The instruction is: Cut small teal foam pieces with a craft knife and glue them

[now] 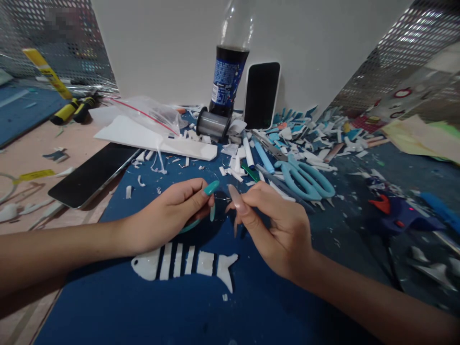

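My left hand point(187, 203) is closed in a pinch above the blue mat, its long nails teal. Facing it, my right hand point(276, 225) pinches too, with long pale pink nails. A thin shiny strand point(223, 198) spans the small gap between my fingertips; whether it is thread or wire I cannot tell. Below my hands lies a white fish shape point(206, 263) cut into several separate pieces, with a small hole in its head. Part of a teal curved item point(189, 226) shows under my left hand, mostly hidden.
Behind my hands lie light-blue scissors point(305, 177), markers point(263, 155) and many white and blue scraps point(305, 136). A spool point(213, 124), a soda bottle point(228, 76) and a propped phone point(261, 96) stand farther back. Another phone point(95, 175) lies left; a purple glue gun point(402, 215) sits right.
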Tool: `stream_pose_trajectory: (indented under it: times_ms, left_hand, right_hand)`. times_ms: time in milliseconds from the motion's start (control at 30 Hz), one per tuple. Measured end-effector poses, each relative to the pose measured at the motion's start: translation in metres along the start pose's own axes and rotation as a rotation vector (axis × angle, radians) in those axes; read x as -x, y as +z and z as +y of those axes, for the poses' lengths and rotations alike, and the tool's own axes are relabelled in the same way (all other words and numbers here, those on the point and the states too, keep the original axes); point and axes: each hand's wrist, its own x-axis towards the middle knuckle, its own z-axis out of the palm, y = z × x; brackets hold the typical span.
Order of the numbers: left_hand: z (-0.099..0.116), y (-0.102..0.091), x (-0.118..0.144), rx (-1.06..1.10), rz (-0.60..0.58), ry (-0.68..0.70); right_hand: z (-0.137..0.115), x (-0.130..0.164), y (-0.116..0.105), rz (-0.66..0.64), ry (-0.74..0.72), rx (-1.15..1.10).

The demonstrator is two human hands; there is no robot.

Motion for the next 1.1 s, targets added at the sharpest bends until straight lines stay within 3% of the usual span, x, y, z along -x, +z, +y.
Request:
stream_pose_trajectory:
  times_ms: [267,467,633,833,900,1100]
  left_hand:
    - [0.001,-0.001,0.001,-0.03,0.03,-0.014]
    - [0.001,-0.001,0.002,-0.075,0.031,0.037]
    - [-0.002,-0.005,0.005,-0.403,0.156,0.272]
    - [-0.007,-0.008,0.01,-1.008,0.194,0.826]
    - [-0.008,-0.01,0.009,-1.071,0.226,0.876]
    - [-0.006,-0.019,0.0,-1.013,0.414,0.833]
  right_hand:
    - [0.004,0.0,0.001,-0.022,0.044,-0.015]
    - [0.005,0.001,0.001,-0.108,0.123,-0.004]
    - [0.007,0.001,0.0,-0.183,0.168,0.013]
    - [0.009,0.0,-0.001,-0.313,0.207,-0.007]
    - [0.009,0.0,-0.001,-0.321,0.227,-0.027]
    - [0.009,0.0,0.001,-0.341,0.292,-0.053]
